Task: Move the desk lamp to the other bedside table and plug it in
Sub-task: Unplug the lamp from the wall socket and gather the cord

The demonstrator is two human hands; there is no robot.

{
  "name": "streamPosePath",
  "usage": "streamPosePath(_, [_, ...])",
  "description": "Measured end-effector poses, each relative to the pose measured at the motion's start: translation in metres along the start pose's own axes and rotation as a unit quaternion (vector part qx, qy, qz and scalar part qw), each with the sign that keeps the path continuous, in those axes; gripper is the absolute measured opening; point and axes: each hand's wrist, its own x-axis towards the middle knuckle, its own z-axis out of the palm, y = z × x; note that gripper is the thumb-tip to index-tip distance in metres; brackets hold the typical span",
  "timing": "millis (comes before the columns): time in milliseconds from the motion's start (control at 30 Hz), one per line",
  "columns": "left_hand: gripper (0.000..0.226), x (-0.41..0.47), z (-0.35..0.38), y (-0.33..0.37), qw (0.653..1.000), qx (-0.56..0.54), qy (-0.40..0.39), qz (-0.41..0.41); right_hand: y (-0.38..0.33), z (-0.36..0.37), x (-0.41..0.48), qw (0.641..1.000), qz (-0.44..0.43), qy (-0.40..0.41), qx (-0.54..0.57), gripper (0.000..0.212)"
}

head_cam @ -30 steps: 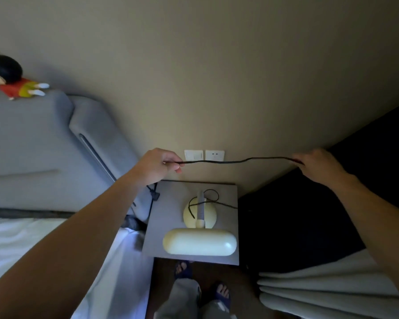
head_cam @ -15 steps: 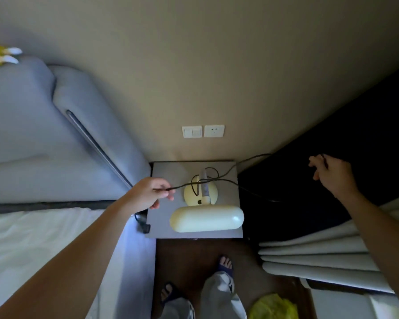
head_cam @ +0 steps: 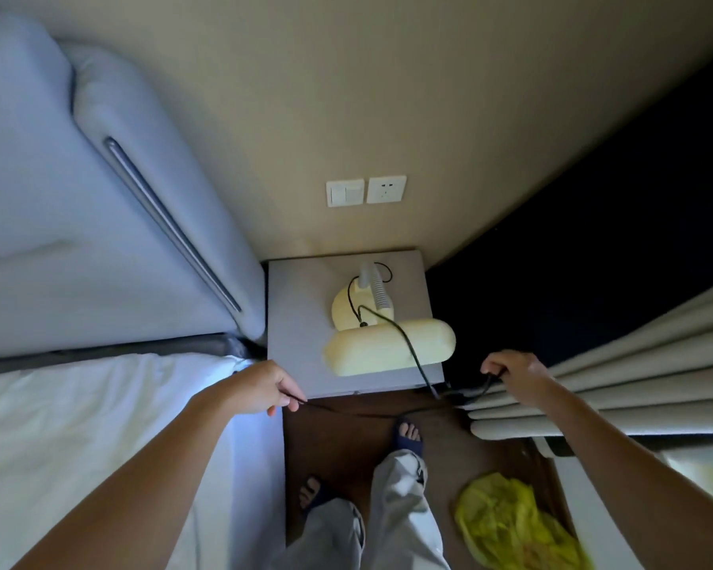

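Observation:
A pale yellow desk lamp [head_cam: 387,343] stands on a grey bedside table [head_cam: 301,322] against the wall. Its long head faces me and its round base sits behind. A black cord [head_cam: 408,343] runs from the base over the lamp head and off the table's front edge. My left hand [head_cam: 264,388] pinches the cord in front of the table's left corner. My right hand [head_cam: 511,370] grips the cord beside the table's right front corner. The cord hangs slack between my hands above the floor. A white wall socket [head_cam: 386,189] sits above the table, with nothing plugged in.
A light switch [head_cam: 345,192] is left of the socket. A grey padded headboard [head_cam: 99,199] and a bed with white sheets [head_cam: 79,446] fill the left. Pale curtain folds [head_cam: 634,384] hang at the right. A yellow plastic bag [head_cam: 511,524] lies on the brown floor by my feet.
Both hands have come down and towards me, from wall height to the table's front edge. The cord, earlier stretched taut between them, now hangs slack over the lamp head.

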Motion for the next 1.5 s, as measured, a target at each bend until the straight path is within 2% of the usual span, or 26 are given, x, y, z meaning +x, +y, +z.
streamPosePath(67, [0.036,-0.003,0.0,-0.001,1.0,-0.004,0.008,-0.004,-0.007,-0.017,0.009,0.986,-0.002,0.036,-0.165,0.039])
streamPosePath(133, [0.027,-0.004,0.0,0.003,0.999,-0.031,0.035,0.006,-0.009,-0.031,0.012,0.943,0.041,0.08,-0.321,0.056])
streamPosePath(200, [0.025,-0.001,0.002,0.009,0.998,-0.046,0.047,0.014,-0.01,-0.027,0.006,0.908,0.067,0.096,-0.402,0.051])
streamPosePath(233, [0.026,0.0,0.002,0.013,0.998,-0.042,0.044,0.014,-0.011,-0.018,0.001,0.9,0.074,0.075,-0.422,0.047])
streamPosePath(267, [0.028,0.0,0.003,0.014,0.999,-0.029,0.037,0.008,-0.014,-0.005,-0.004,0.904,0.075,0.02,-0.421,0.043])
streamPosePath(367, [0.028,0.003,0.001,0.004,0.998,0.032,0.039,-0.03,-0.039,0.044,-0.024,0.909,0.031,-0.245,-0.336,0.037])
streamPosePath(400, [0.026,0.004,-0.002,-0.004,0.996,0.048,0.059,-0.051,-0.055,0.057,-0.029,0.899,-0.004,-0.299,-0.32,0.034])
streamPosePath(467, [0.025,0.002,-0.01,-0.02,0.989,0.058,0.1,-0.095,-0.093,0.075,-0.029,0.893,-0.074,-0.336,-0.291,0.027])
streamPosePath(567, [0.031,-0.006,-0.03,-0.031,0.969,0.008,0.196,-0.151,-0.158,0.091,-0.025,0.921,-0.134,-0.315,-0.184,0.023])
streamPosePath(700, [0.04,-0.004,-0.051,-0.02,0.93,-0.208,0.266,-0.142,-0.229,0.098,-0.014,0.948,-0.123,-0.293,0.005,0.02])
streamPosePath(767, [0.042,0.0,-0.061,-0.006,0.926,-0.245,0.269,-0.1,-0.253,0.092,-0.001,0.946,-0.113,-0.274,0.133,0.013])
streamPosePath(833, [0.037,0.005,-0.067,0.01,0.925,-0.257,0.27,-0.07,-0.269,0.079,0.015,0.929,-0.094,-0.237,0.269,0.012])
streamPosePath(933, [0.027,0.024,-0.076,0.03,0.93,-0.273,0.235,-0.078,-0.281,0.054,0.052,0.906,-0.096,-0.172,0.376,0.01])
streamPosePath(1000, [0.037,0.039,-0.081,0.041,0.917,-0.333,0.2,-0.097,-0.286,0.04,0.069,0.907,-0.106,-0.15,0.379,0.014])
streamPosePath(1100, [0.046,0.066,-0.092,0.063,0.893,-0.396,0.198,-0.085,-0.295,0.033,0.09,0.916,-0.15,-0.183,0.324,0.012])
streamPosePath(1167, [0.043,0.087,-0.098,0.081,0.897,-0.392,0.196,-0.062,-0.296,0.034,0.107,0.922,-0.164,-0.215,0.279,0.015])
streamPosePath(1267, [0.027,0.113,-0.105,0.09,0.898,-0.362,0.237,-0.083,-0.282,0.026,0.137,0.926,-0.175,-0.23,0.242,0.019])
streamPosePath(1333, [0.018,0.131,-0.109,0.09,0.89,-0.363,0.258,-0.101,-0.263,0.011,0.164,0.935,-0.202,-0.198,0.216,0.02])
streamPosePath(1367, [0.017,0.139,-0.11,0.088,0.883,-0.37,0.264,-0.118,-0.251,0.001,0.181,0.946,-0.189,-0.152,0.217,0.02])
streamPosePath(1433, [0.019,0.152,-0.108,0.084,0.868,-0.389,0.277,-0.134,-0.226,-0.016,0.214,0.968,-0.123,-0.037,0.216,0.019])
streamPosePath(1467, [0.019,0.16,-0.106,0.08,0.867,-0.386,0.282,-0.139,-0.212,-0.019,0.234,0.978,-0.094,0.0,0.184,0.019])
streamPosePath(1500, [0.018,0.167,-0.103,0.077,0.873,-0.37,0.28,-0.148,-0.2,-0.019,0.253,0.987,-0.075,0.003,0.145,0.022])
